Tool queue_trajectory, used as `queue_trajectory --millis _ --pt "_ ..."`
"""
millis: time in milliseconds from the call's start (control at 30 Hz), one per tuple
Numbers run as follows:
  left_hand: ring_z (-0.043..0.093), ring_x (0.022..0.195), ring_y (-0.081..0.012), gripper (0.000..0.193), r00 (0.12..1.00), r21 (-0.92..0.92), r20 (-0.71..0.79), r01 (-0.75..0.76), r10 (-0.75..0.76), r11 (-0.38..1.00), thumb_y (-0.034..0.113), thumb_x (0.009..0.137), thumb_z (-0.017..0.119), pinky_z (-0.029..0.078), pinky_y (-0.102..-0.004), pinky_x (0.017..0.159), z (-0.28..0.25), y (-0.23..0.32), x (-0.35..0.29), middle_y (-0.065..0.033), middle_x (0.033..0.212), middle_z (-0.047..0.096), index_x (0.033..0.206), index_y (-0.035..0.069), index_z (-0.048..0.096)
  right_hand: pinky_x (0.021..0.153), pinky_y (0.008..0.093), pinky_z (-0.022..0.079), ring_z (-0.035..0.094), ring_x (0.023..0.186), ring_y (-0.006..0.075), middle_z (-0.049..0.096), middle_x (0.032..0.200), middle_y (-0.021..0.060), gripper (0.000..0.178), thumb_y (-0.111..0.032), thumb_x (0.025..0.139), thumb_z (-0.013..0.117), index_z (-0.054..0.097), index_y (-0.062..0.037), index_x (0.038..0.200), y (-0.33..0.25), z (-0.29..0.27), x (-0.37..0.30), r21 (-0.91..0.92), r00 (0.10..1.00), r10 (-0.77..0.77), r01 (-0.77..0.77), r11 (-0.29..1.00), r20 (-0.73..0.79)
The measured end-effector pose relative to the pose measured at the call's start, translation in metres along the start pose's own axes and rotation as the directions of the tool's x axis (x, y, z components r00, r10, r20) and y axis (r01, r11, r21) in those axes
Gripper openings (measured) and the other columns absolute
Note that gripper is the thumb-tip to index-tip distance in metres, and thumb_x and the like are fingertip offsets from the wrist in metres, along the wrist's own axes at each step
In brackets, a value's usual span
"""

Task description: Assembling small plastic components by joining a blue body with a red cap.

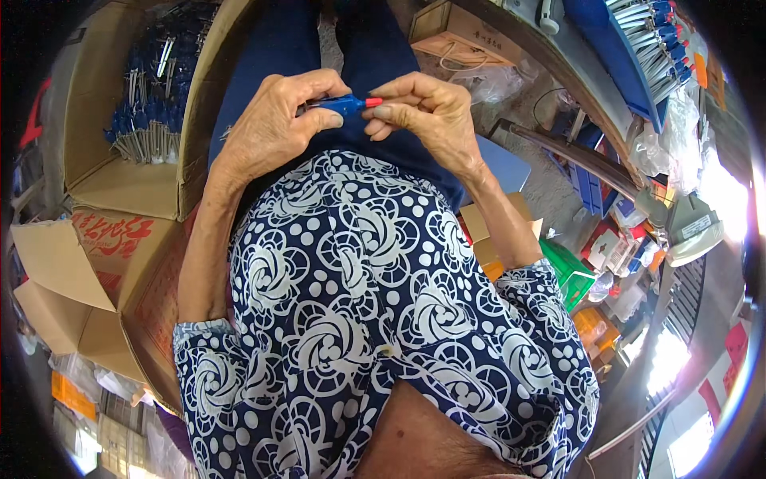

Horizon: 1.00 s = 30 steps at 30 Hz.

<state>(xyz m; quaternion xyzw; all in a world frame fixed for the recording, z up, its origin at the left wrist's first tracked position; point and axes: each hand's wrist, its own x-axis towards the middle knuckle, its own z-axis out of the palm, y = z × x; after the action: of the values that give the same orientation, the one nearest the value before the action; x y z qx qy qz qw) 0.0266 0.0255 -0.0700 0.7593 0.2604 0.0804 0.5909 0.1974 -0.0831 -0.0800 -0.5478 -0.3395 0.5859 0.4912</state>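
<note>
A short blue piece with a red tip lies across the space between my hands, above my lap. My left hand is closed round its blue body, with the thumb along the near side. At the red end, the thumb and fingers of my right hand come together in a pinch against the tip. What kind of piece it is does not show clearly. Its left end is partly hidden in my left hand.
An open cardboard box at the left holds many blue pieces with thin metal shafts. Below it stands another cardboard box with raised flaps. A blue tray of similar blue-and-red pieces sits at the upper right, past a table edge.
</note>
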Motion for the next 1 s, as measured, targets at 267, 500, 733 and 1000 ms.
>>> queue_trajectory --millis 267,500,733,1000 --pt "0.057 0.071 -0.0145 0.019 0.997 0.050 0.068 0.028 -0.031 0.998 0.001 0.069 0.056 0.043 -0.0242 0.066 0.005 0.000 -0.003 -0.0092 0.076 0.059 0.087 -0.005 0.057 0.062 0.0260 0.054 0.062 0.069 0.0194 0.061 0.077 0.0161 0.013 0.003 0.078 0.055 0.055 0.0079 0.089 0.002 0.006 -0.004 -0.043 1.000 0.015 -0.014 0.999 0.018" --pt "0.053 0.053 -0.0212 0.015 0.983 0.038 -0.069 -0.169 0.171 0.985 0.002 0.068 0.053 0.040 -0.0303 0.050 0.021 -0.015 -0.002 -0.0147 0.064 0.057 0.082 -0.002 0.055 0.061 0.0261 0.054 0.062 0.067 0.0185 0.060 0.075 0.0157 0.007 0.005 0.079 0.052 0.055 0.0080 0.085 0.003 0.008 -0.005 -0.079 0.999 0.032 -0.031 0.996 0.004" --pt "0.053 0.052 -0.0227 0.013 0.981 0.089 -0.085 -0.164 0.172 0.982 0.003 0.068 0.053 0.040 -0.0309 0.050 0.022 -0.013 -0.002 -0.0154 0.062 0.056 0.081 -0.002 0.054 0.062 0.0264 0.055 0.062 0.068 0.0186 0.060 0.076 0.0159 0.010 0.005 0.080 0.051 0.053 0.0079 0.089 0.006 0.007 -0.003 -0.088 0.995 0.085 -0.080 0.993 0.049" --pt "0.054 0.077 -0.0102 0.023 0.991 -0.008 -0.104 0.086 -0.086 0.996 0.005 0.074 0.056 0.042 -0.0223 0.071 -0.006 0.001 -0.003 -0.0050 0.082 0.059 0.095 -0.003 0.057 0.060 0.0252 0.052 0.061 0.067 0.0179 0.060 0.078 0.0155 0.023 -0.001 0.079 0.055 0.048 0.0075 0.099 0.020 0.002 0.013 0.101 0.998 0.055 -0.055 0.993 0.005"
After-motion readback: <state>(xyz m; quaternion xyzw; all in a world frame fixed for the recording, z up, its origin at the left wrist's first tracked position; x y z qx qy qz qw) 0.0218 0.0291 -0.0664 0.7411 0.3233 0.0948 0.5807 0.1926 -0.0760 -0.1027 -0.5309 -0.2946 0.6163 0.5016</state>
